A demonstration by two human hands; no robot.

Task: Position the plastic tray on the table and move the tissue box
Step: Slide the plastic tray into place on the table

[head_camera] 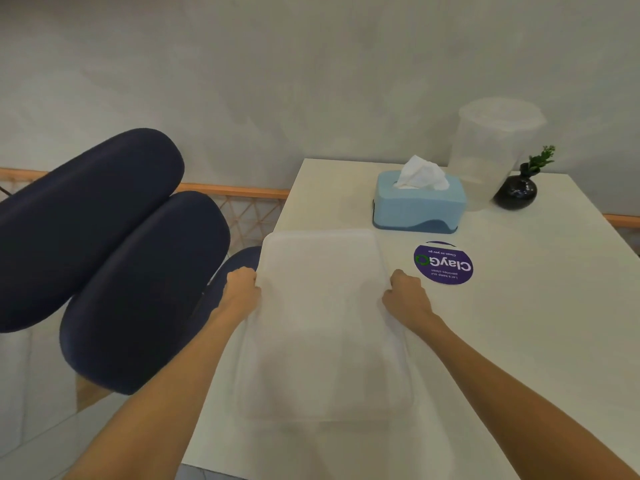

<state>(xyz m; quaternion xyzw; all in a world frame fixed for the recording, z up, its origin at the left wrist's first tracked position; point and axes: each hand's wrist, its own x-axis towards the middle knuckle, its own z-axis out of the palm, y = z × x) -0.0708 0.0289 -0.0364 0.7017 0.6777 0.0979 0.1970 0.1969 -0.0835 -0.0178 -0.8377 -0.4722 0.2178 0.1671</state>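
A translucent white plastic tray [322, 317] lies over the near left part of the white table [519, 323], its left side reaching past the table's edge. My left hand [242, 289] grips the tray's left rim and my right hand [405, 296] grips its right rim. Whether the tray rests on the table or hovers just above it, I cannot tell. A light blue tissue box [419, 206] with a white tissue sticking out stands beyond the tray, toward the far side of the table, apart from it.
A clear plastic container [491, 150] and a small dark vase with a green sprig [516, 192] stand at the far right by the wall. A round purple sticker [444, 263] lies right of the tray. Dark blue padded chairs [114, 258] crowd the table's left side.
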